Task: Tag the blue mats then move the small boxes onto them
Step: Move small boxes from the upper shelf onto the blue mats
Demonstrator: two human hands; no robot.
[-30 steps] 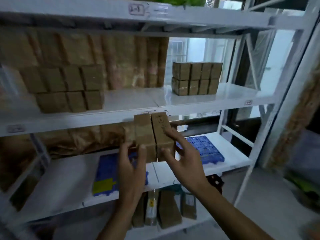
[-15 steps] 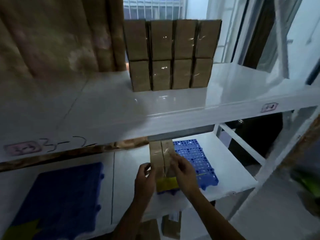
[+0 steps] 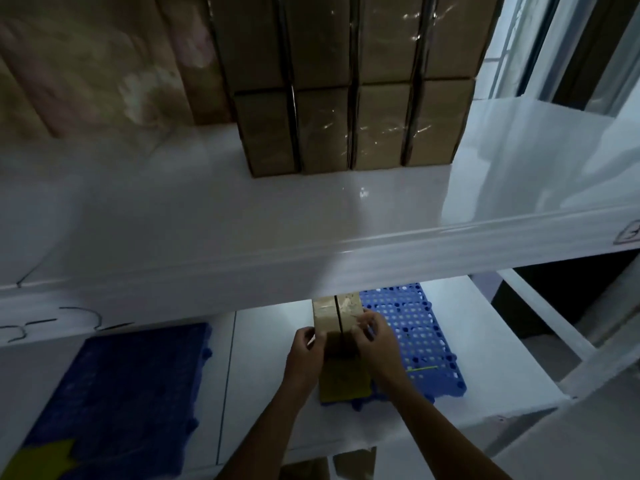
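Observation:
Two small brown cardboard boxes [image 3: 337,315] stand side by side at the left edge of the right blue perforated mat [image 3: 420,339] on the lower shelf. My left hand [image 3: 306,355] grips the left box and my right hand [image 3: 375,344] grips the right box. A yellow tag [image 3: 344,384] lies on the mat's near left corner, just in front of the boxes. A second, darker blue mat [image 3: 128,389] lies to the left with a yellow tag [image 3: 41,460] on its near corner. The tops of the held boxes are hidden by the shelf above.
A white upper shelf [image 3: 311,237] crosses the view right above my hands. On it stands a two-high stack of several small brown boxes [image 3: 349,126], with larger wrapped packages [image 3: 104,64] to the left. More boxes [image 3: 353,462] show below the lower shelf.
My view has moved closer and lower. Both hands have carried the two boxes down from the upper shelf level onto the left edge of the right blue mat.

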